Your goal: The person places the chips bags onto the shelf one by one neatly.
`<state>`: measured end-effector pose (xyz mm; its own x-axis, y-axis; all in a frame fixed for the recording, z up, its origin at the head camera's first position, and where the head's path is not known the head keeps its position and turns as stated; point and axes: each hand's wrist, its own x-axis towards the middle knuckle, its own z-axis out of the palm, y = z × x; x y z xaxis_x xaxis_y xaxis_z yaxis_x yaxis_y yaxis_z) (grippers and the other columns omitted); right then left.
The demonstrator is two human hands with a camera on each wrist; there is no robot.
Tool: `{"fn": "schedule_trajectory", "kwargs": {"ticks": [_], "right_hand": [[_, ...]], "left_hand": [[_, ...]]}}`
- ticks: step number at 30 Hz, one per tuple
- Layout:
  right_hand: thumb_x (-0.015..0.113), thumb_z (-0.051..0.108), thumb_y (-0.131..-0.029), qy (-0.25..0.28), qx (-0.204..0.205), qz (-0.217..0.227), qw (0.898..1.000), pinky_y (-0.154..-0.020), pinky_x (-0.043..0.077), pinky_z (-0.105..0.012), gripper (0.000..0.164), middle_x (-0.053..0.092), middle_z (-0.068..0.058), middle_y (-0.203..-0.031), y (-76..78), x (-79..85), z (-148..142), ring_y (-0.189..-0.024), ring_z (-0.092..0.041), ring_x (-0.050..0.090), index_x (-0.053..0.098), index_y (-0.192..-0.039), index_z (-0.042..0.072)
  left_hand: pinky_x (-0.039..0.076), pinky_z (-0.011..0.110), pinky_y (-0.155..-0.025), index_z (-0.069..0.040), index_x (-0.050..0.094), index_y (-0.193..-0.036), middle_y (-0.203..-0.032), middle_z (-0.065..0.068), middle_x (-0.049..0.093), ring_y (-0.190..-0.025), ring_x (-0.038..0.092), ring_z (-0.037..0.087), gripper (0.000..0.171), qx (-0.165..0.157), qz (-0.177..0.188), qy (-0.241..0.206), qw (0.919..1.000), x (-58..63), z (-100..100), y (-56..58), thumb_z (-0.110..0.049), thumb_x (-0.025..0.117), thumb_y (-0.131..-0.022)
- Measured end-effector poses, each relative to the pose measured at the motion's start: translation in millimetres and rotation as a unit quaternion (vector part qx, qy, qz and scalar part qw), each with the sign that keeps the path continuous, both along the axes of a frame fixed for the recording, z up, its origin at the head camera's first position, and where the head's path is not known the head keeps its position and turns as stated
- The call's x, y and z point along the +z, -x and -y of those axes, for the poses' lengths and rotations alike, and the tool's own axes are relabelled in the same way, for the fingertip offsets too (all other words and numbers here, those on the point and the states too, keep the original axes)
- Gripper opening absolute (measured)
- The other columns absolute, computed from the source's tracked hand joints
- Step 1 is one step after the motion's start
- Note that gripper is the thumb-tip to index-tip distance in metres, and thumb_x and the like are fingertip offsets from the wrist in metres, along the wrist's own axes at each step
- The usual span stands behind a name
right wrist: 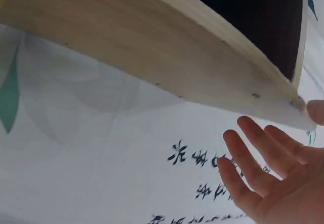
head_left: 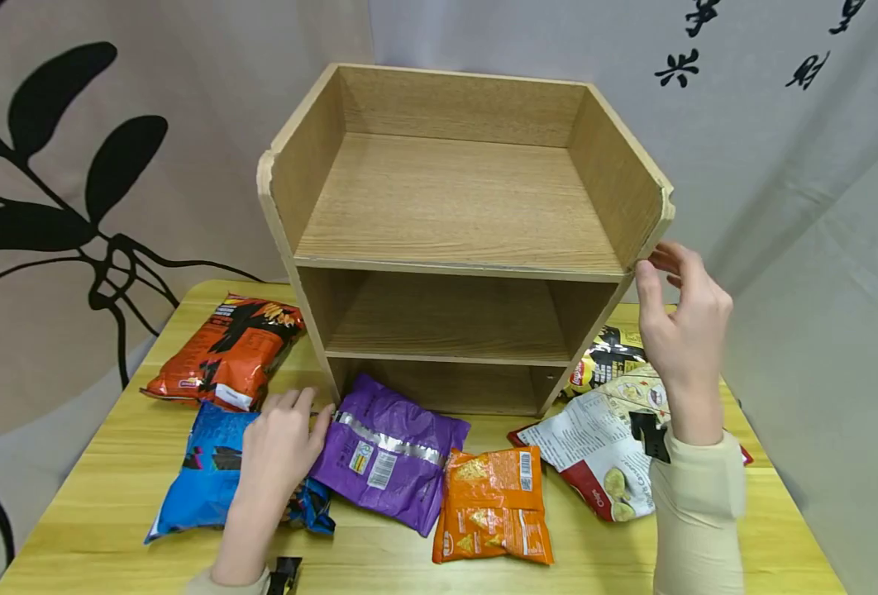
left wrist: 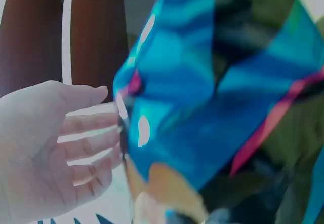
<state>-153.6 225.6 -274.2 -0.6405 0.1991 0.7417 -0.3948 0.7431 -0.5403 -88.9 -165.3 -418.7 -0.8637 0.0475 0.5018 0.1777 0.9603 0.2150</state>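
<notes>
A wooden shelf unit (head_left: pixel 454 202) with two covered levels and a walled top stands at the table's back. My right hand (head_left: pixel 688 326) is beside its upper right side, thumb near the front edge. In the right wrist view, the fingers (right wrist: pixel 263 155) are spread apart from the side panel (right wrist: pixel 152 51). Over a blue snack bag (head_left: pixel 204 492) lies my left hand (head_left: pixel 283 446), its fingertips near a purple snack bag (head_left: pixel 390 471). The left wrist view shows loosely bent fingers beside the blue bag (left wrist: pixel 177 97); whether they touch it, I cannot tell.
A red-orange snack bag (head_left: pixel 238 351) lies left of the shelf. An orange snack bag (head_left: pixel 493 508) is at front centre. On the right are a white and red chip bag (head_left: pixel 595 446) and a black and yellow bag (head_left: pixel 608 357). A curtain (head_left: pixel 804 273) hangs behind the table.
</notes>
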Motion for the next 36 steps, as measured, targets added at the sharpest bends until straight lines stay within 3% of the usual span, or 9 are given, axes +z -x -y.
{"fn": "schedule_trajectory", "kwargs": {"ticks": [5, 11, 20, 30, 36], "right_hand": [[0.063, 0.021, -0.090, -0.007, 0.012, -0.004, 1.000, -0.076, 0.038, -0.009, 0.034, 0.070, -0.024, -0.096, 5.8, 15.3, 10.3, -0.085, -0.034, 0.066, 0.063, -0.109, -0.007], [0.061, 0.015, -0.088, -0.034, -0.011, -0.009, 0.999, -0.066, 0.035, -0.006, 0.028, 0.070, -0.026, -0.086, 5.9, 20.7, 16.4, -0.071, -0.037, 0.065, 0.061, -0.098, -0.011], [0.058, 0.015, -0.089, -0.060, -0.038, -0.018, 0.997, -0.065, 0.047, -0.046, 0.026, 0.068, -0.029, -0.079, 5.1, 18.2, 20.8, -0.070, -0.041, 0.066, 0.058, -0.091, -0.012], [0.057, 0.014, -0.090, -0.055, -0.047, -0.018, 0.997, -0.065, 0.046, -0.043, 0.026, 0.068, -0.029, -0.080, 4.6, 18.4, 20.7, -0.071, -0.040, 0.066, 0.058, -0.093, -0.012], [0.057, 0.014, -0.089, -0.058, -0.041, -0.015, 0.997, -0.066, 0.048, -0.048, 0.026, 0.068, -0.029, -0.079, 4.5, 18.4, 21.4, -0.070, -0.041, 0.066, 0.057, -0.092, -0.012]], "left_hand": [[0.053, 0.049, -0.057, 0.004, 0.067, -0.099, -0.091, 0.021, 0.069, -0.081, 0.062, 0.037, 0.036, 0.003, 0.048, 0.009, 0.9988, -6.5, -8.4, -1.7, -0.023, 0.076, -0.078], [0.053, 0.050, -0.060, 0.005, 0.066, -0.100, -0.094, 0.022, 0.067, -0.085, 0.060, 0.039, 0.044, 0.008, 0.085, 0.016, 0.9962, -12.3, -13.8, -2.4, -0.029, 0.079, -0.075], [0.051, 0.048, -0.062, 0.010, 0.066, -0.090, -0.093, 0.024, 0.058, -0.086, 0.052, 0.040, 0.047, 0.011, 0.068, 0.041, 0.9967, -22.3, -17.6, -1.7, -0.027, 0.085, -0.067], [0.053, 0.046, -0.065, 0.008, 0.067, -0.093, -0.097, 0.023, 0.058, -0.091, 0.050, 0.039, 0.041, 0.001, 0.059, 0.024, 0.9979, -28.0, -18.8, -1.0, -0.021, 0.085, -0.068], [0.055, 0.048, -0.067, 0.005, 0.068, -0.096, -0.092, 0.020, 0.066, -0.089, 0.059, 0.036, 0.031, -0.022, 0.081, -0.051, 0.9952, -25.5, -21.8, -3.0, -0.014, 0.079, -0.075]]}}
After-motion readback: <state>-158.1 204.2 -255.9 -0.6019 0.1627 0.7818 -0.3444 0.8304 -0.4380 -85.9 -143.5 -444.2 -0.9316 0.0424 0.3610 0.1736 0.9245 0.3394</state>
